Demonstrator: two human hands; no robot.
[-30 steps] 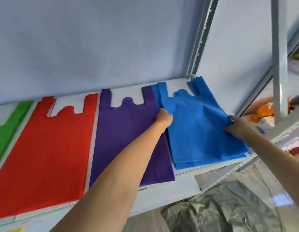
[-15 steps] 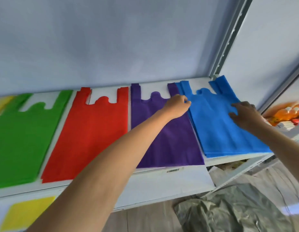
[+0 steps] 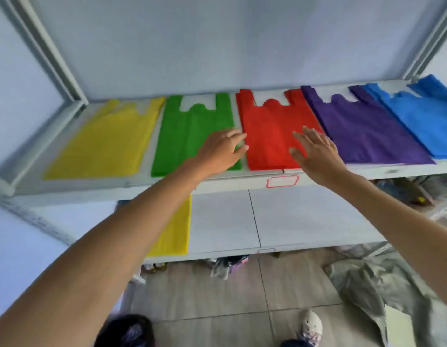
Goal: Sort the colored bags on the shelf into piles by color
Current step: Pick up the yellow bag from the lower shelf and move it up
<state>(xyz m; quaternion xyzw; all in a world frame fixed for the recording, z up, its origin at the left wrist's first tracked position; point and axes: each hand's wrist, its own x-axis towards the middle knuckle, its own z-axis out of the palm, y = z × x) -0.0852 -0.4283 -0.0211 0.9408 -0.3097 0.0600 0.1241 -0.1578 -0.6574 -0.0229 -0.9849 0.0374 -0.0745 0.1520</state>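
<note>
A: Nearest, one yellow bag (image 3: 173,229) lies alone on the lower shelf (image 3: 305,216).

B: Hands?

A: Both have left the blue pile (image 3: 425,116). Left hand (image 3: 221,151) and right hand (image 3: 317,156) now flank the red pile (image 3: 270,136), fingers spread, gripping nothing.

B: Beyond?

A: Yellow pile (image 3: 104,144), green pile (image 3: 189,136), purple pile (image 3: 365,131) in a row. Blue looks squared; red likely next.
</note>
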